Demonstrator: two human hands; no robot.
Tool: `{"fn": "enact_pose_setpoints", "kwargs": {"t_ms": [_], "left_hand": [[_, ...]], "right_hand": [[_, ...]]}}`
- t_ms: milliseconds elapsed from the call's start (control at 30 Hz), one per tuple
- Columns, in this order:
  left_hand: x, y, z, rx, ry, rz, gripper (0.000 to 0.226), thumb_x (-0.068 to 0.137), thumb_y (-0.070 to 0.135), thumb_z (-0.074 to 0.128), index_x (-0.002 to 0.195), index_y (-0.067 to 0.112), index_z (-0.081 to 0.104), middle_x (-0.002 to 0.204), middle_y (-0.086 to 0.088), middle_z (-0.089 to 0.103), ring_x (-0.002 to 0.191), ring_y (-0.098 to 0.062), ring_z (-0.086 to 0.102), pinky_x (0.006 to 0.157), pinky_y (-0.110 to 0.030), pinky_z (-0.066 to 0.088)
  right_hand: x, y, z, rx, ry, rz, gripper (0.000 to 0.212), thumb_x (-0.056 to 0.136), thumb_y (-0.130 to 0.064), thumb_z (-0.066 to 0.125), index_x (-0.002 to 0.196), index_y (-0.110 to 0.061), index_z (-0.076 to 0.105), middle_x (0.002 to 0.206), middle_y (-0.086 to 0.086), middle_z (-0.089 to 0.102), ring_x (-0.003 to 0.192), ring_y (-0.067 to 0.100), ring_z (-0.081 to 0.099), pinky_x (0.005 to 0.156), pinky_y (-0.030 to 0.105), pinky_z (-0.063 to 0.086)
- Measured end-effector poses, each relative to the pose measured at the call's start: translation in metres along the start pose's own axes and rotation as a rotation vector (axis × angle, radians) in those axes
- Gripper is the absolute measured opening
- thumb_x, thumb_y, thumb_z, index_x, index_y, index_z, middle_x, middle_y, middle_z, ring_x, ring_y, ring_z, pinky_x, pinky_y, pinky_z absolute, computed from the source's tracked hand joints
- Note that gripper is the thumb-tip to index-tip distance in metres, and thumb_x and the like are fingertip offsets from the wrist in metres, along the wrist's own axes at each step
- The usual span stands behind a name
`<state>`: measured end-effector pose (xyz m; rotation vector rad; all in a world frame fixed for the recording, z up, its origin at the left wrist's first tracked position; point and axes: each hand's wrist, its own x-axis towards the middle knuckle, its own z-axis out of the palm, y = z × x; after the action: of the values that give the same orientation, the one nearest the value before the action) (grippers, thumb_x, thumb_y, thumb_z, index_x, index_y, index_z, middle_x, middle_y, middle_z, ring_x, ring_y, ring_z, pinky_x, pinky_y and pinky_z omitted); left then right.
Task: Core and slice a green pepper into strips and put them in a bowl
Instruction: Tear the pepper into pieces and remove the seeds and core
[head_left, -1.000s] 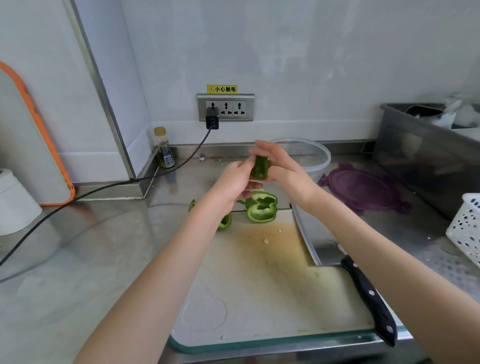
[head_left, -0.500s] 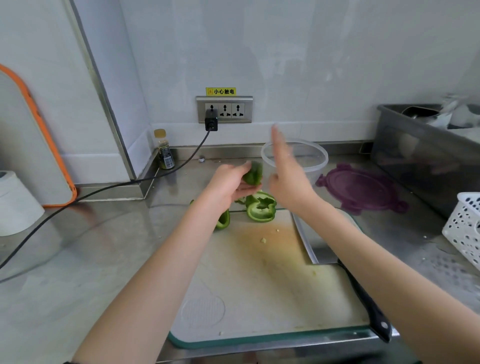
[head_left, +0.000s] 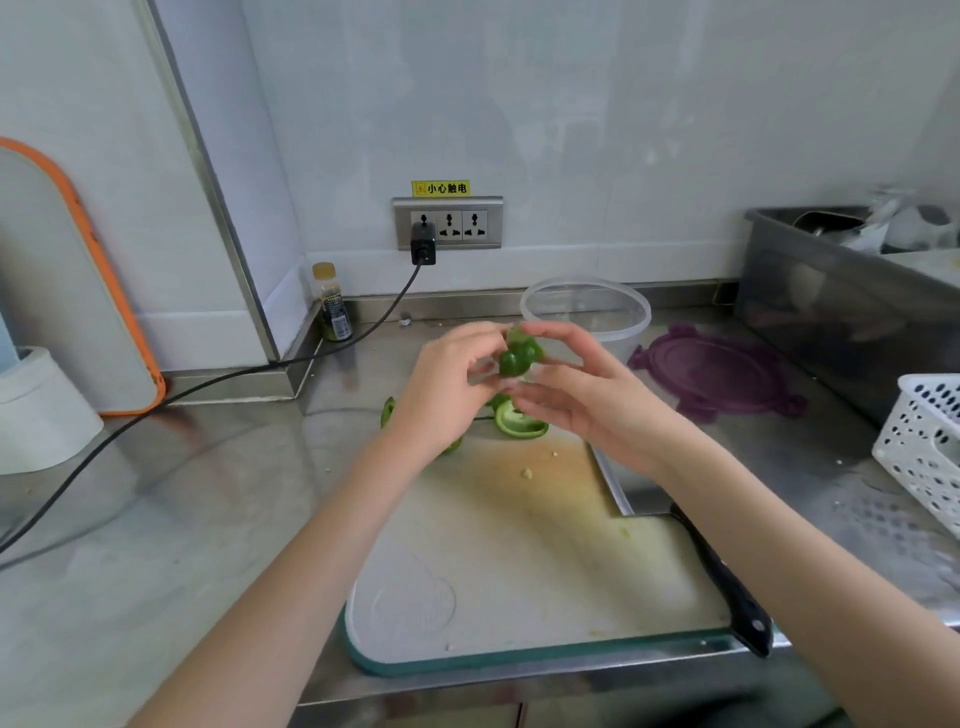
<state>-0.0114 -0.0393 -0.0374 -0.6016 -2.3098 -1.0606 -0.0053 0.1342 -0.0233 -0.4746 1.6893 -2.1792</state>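
1. Coring is the step in hand, I judge: both hands hold one small piece of green pepper (head_left: 519, 356) in the air, above the far end of the white cutting board with green rim (head_left: 519, 551).
2. The left hand (head_left: 447, 384) grips the piece from its side with curled fingers; the right hand (head_left: 576, 395) pinches it from the other side, fingers bent.
3. More cut green pepper pieces (head_left: 519, 423) lie on the board under the hands.
4. The next move probably calls for pulling out the core, then taking the black-handled cleaver (head_left: 722, 577), which lies at the board's right edge.
5. The clear round plastic bowl (head_left: 587, 312) stands behind on the steel desk (head_left: 156, 519), beside a purple lid (head_left: 722, 371).
6. Nothing blocks the way to the bowl.
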Motion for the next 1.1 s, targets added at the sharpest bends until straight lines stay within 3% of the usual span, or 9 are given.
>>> {"fn": "enact_pose_setpoints", "kwargs": {"t_ms": [133,267,400,500,600,867,933,1000,1100], "left_hand": [[-0.014,0.001,-0.001,0.072,-0.011,0.061,0.022,0.072,-0.011,0.070,0.081,0.008,0.065,0.113,0.006,0.061,0.099,-0.014,0.063,0.085,-0.014,0.048],[-0.026,0.004,-0.001,-0.079,0.073,-0.088,0.046,0.077,-0.014,0.059,0.082,0.029,0.044,0.105,0.007,0.066,0.098,-0.006,0.063,0.076,-0.021,0.054],[-0.041,0.007,0.005,-0.239,0.109,-0.181,0.042,0.084,-0.008,0.051,0.095,0.032,0.049,0.099,0.007,0.068,0.097,-0.004,0.065,0.082,-0.028,0.053],[-0.049,0.009,0.009,-0.443,0.102,-0.277,0.033,0.086,0.007,0.051,0.110,0.028,0.058,0.104,0.002,0.069,0.093,-0.015,0.068,0.082,-0.040,0.056],[-0.053,0.008,0.007,-0.383,0.051,-0.218,0.044,0.083,0.008,0.068,0.120,0.031,0.060,0.104,0.006,0.069,0.093,-0.011,0.066,0.082,-0.030,0.056],[-0.052,-0.004,0.008,-0.426,0.035,-0.402,0.027,0.081,-0.001,0.068,0.108,0.004,0.070,0.081,0.000,0.073,0.069,-0.017,0.072,0.056,-0.032,0.059],[-0.055,-0.003,0.007,-0.382,0.003,-0.401,0.026,0.079,0.003,0.071,0.105,0.006,0.071,0.080,0.001,0.073,0.068,-0.015,0.071,0.056,-0.030,0.058],[-0.060,0.000,0.006,-0.211,-0.104,-0.375,0.019,0.079,0.016,0.074,0.097,0.020,0.069,0.079,0.003,0.073,0.064,-0.009,0.067,0.058,-0.023,0.055],[-0.068,0.011,0.011,-0.023,-0.266,-0.355,0.021,0.080,0.028,0.073,0.080,0.025,0.052,0.072,0.007,0.070,0.061,-0.006,0.062,0.055,-0.019,0.046]], "right_hand": [[-0.012,0.012,0.006,0.172,0.002,0.055,0.014,0.092,-0.007,0.051,0.105,-0.009,0.057,0.112,0.016,0.063,0.106,0.032,0.062,0.093,0.034,0.051],[-0.024,0.022,0.010,0.205,-0.035,0.012,0.030,0.088,0.016,0.045,0.111,-0.002,0.054,0.114,0.014,0.063,0.096,0.027,0.068,0.086,0.032,0.055],[-0.027,0.029,0.012,0.147,0.033,-0.008,0.032,0.088,0.021,0.043,0.108,-0.003,0.053,0.111,0.010,0.063,0.088,0.021,0.069,0.086,0.033,0.055],[-0.030,0.031,0.012,-0.162,0.093,-0.055,0.035,0.085,0.018,0.052,0.107,-0.010,0.052,0.114,0.003,0.064,0.094,0.024,0.068,0.092,0.042,0.051],[-0.035,0.029,0.015,-0.461,0.107,-0.062,0.035,0.085,0.015,0.054,0.101,-0.015,0.045,0.123,0.002,0.058,0.098,0.019,0.069,0.086,0.040,0.053],[-0.040,0.027,0.016,-0.666,0.103,0.023,0.033,0.086,-0.002,0.064,0.107,-0.016,0.042,0.121,-0.006,0.058,0.087,0.014,0.069,0.077,0.029,0.057],[-0.045,0.021,0.003,-0.948,0.285,0.020,0.039,0.085,-0.020,0.068,0.115,-0.020,0.043,0.114,-0.010,0.056,0.090,0.016,0.064,0.070,0.028,0.052],[-0.054,0.018,-0.014,-1.150,0.525,0.077,0.049,0.084,-0.031,0.067,0.125,-0.016,0.042,0.116,-0.001,0.052,0.104,0.023,0.056,0.083,0.035,0.047],[-0.068,0.023,-0.029,-1.413,0.583,0.403,0.070,0.084,-0.045,0.065,0.136,-0.008,0.035,0.133,0.015,0.039,0.119,0.034,0.039,0.098,0.037,0.033]]}}
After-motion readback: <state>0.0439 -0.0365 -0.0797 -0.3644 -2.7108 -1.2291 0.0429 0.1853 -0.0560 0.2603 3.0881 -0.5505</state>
